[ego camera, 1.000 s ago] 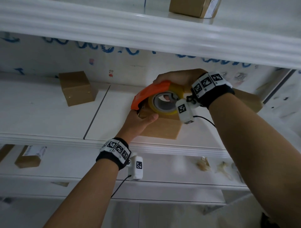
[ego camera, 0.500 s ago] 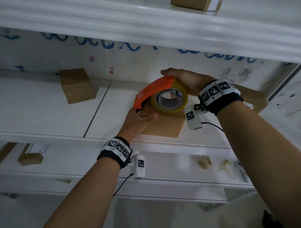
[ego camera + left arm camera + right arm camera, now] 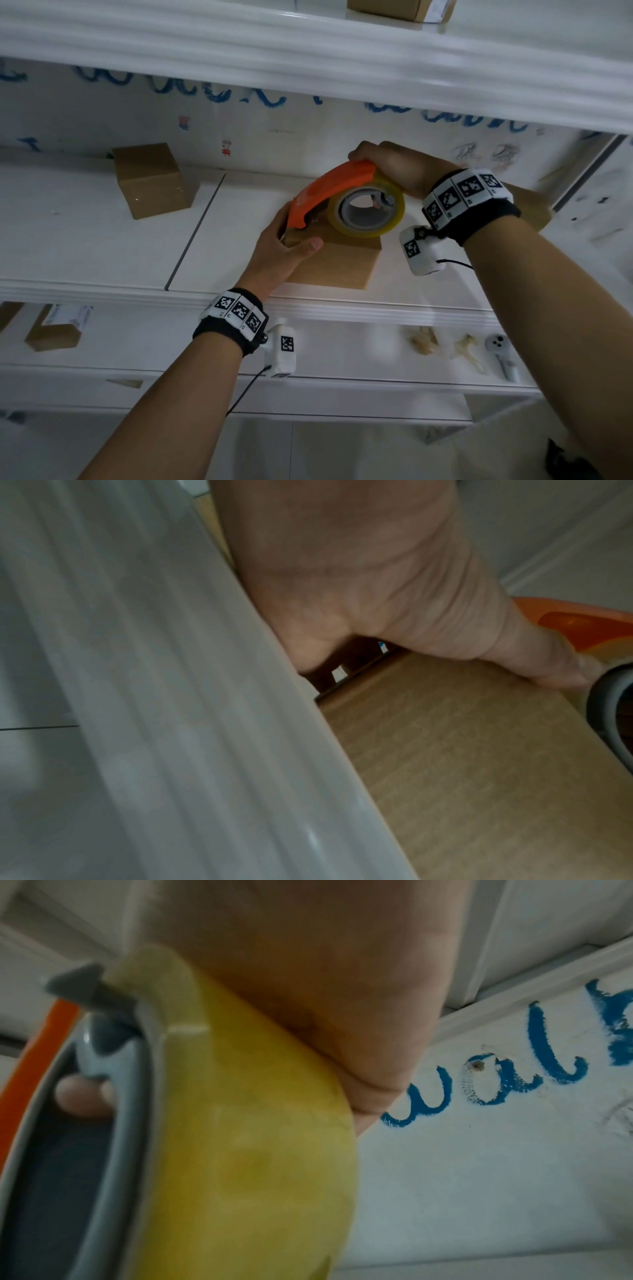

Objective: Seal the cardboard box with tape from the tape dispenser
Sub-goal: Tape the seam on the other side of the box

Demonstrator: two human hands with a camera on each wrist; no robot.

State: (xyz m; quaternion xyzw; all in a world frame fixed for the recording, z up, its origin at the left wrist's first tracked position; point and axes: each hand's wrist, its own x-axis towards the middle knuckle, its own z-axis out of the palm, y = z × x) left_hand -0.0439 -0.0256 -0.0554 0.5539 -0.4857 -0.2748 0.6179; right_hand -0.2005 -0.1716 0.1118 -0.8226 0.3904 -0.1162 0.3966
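A brown cardboard box (image 3: 337, 265) stands on the white middle shelf (image 3: 85, 246). My left hand (image 3: 286, 245) grips its near left top corner, thumb (image 3: 548, 664) lying along the near top edge of the box (image 3: 479, 764). An orange tape dispenser (image 3: 329, 193) with a yellowish tape roll (image 3: 368, 210) rests on the box top. My right hand (image 3: 394, 168) grips the dispenser from above and behind, with fingertips (image 3: 82, 1096) curled inside the roll's core beside the yellow tape (image 3: 246, 1137). The box top is mostly hidden under the dispenser.
A second cardboard box (image 3: 150, 180) stands on the same shelf to the left, a third (image 3: 527, 209) behind my right wrist. The lower shelf holds a labelled box (image 3: 56, 327), crumpled tape scraps (image 3: 424, 341) and a white controller (image 3: 501, 356). An upper shelf edge (image 3: 308, 65) overhangs.
My right hand with the dispenser has shifted rightward along the box top, tilting its orange nose down toward the left edge. My left hand stays on the box corner.
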